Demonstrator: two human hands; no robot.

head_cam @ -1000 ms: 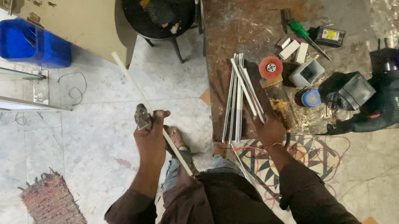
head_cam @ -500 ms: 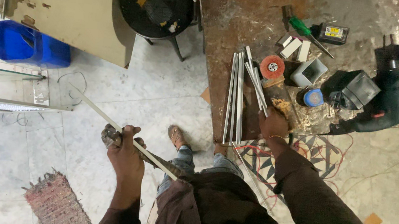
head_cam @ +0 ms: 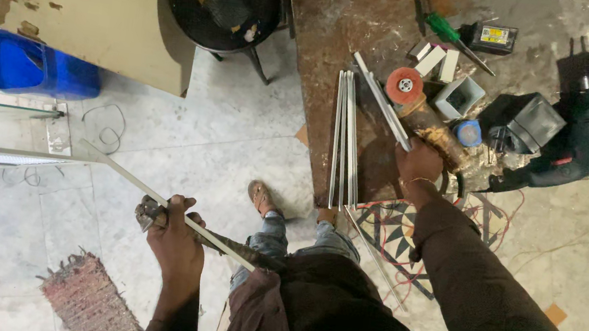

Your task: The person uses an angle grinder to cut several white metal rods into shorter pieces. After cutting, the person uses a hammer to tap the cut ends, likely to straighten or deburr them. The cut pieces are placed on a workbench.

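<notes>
left hand (head_cam: 177,237) is clenched around one long pale metal strip (head_cam: 158,198) plus a short dark tool (head_cam: 150,214); can't tell what kind of tool. the strip runs diagonally from upper left down to the person's waist, out over bare floor, well off the bench. open floor around it: blue jerrycan (head_cam: 35,69) and a beige hinged panel (head_cam: 83,8) up left, a glass pane's metal edge (head_cam: 0,154) at far left near the strip's tip, a woven mat (head_cam: 90,301) below.

right hand (head_cam: 420,161) is on the rusty workbench (head_cam: 337,52), fingers closed on the lower end of a slanted metal strip (head_cam: 381,101), near the bench's front edge. beside it a bundle of about three or four parallel strips (head_cam: 345,142) lies flat, ends overhanging the front edge; exact count is unclear.

bench clutter right of the hand: one red grinding disc (head_cam: 404,85), one green-handled screwdriver (head_cam: 446,31), one power drill (head_cam: 569,152), one blue tape roll (head_cam: 470,132), one small open grey box (head_cam: 459,97). a round black stool (head_cam: 217,1) stands at the bench's left edge. one sandalled foot (head_cam: 260,197) is by the bench corner, and red cable (head_cam: 503,219) trails on the floor under the right arm.
</notes>
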